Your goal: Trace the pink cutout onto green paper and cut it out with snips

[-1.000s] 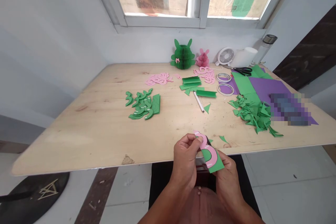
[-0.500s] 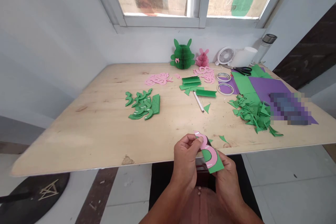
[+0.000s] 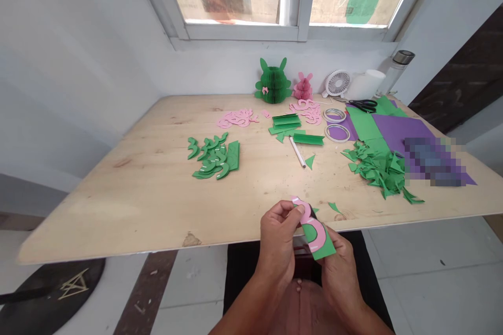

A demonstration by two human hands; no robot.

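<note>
Pink cutout (image 3: 322,236): laid over green paper (image 3: 327,250), held at front edge of table (image 3: 149,204)
Left hand (image 3: 277,227): gripping pink cutout and green paper together, thumb on top
Right hand (image 3: 341,260): curled at green paper's lower right; grip mostly hidden, can't tell what it holds
Dark sliver (image 3: 313,212): beside pink cutout, too hidden to name
White pen (image 3: 297,152): on table beyond hands
Green scraps (image 3: 379,171): heaped, table right
Green cut pieces (image 3: 212,159): piled, table left
</note>
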